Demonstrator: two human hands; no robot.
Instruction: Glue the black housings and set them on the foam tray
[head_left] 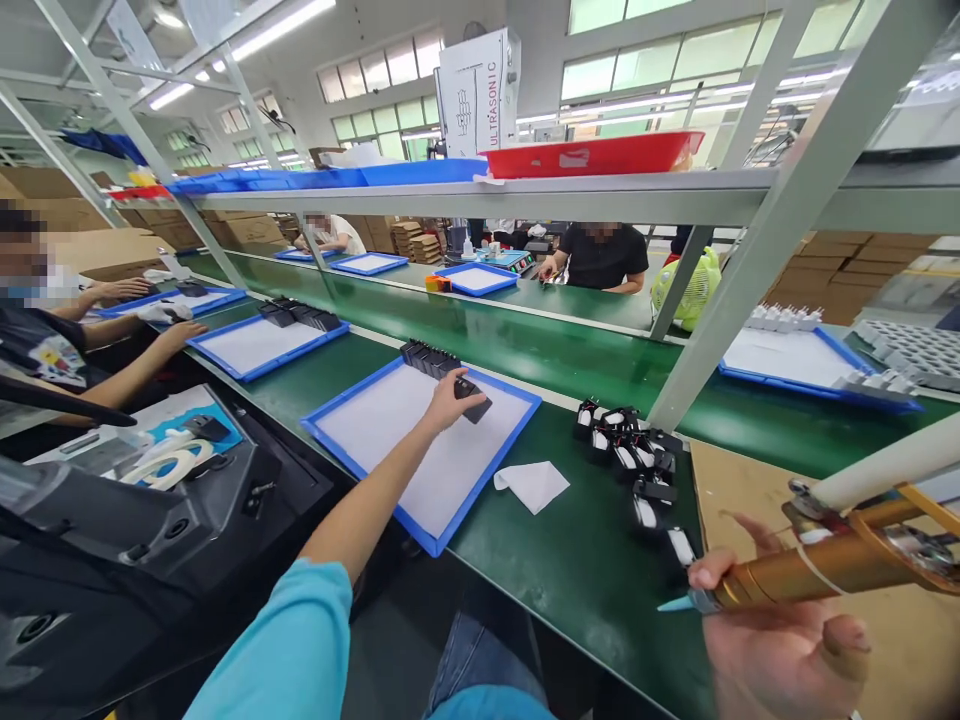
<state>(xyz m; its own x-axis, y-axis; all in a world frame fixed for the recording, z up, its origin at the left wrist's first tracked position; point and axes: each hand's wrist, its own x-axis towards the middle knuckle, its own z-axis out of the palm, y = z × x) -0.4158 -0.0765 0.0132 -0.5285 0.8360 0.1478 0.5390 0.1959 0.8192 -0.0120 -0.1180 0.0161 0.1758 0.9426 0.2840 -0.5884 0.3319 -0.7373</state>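
My left hand [448, 402] is closed around a small black plastic housing [474, 408] above the blue-rimmed tray [466, 510] with a white lining. A row of similar black housings [429, 358] sits along the tray's far edge, just beyond that hand. At the lower right, my right hand [784, 640] holds a gold-coloured glue gun [806, 570] from below. One of its fingers lies near the base of the pale blue nozzle [677, 603], which points left. A cluster of black housings with white faces [634, 455] stands on the green bench left of the gun.
A folded white cloth [532, 486] lies right of the tray. A cardboard sheet [739, 500] is under the gun. A slanted metal post [772, 215] and an overhead shelf [570, 200] frame the bench. Co-workers sit at left and across, including a person in black [604, 258].
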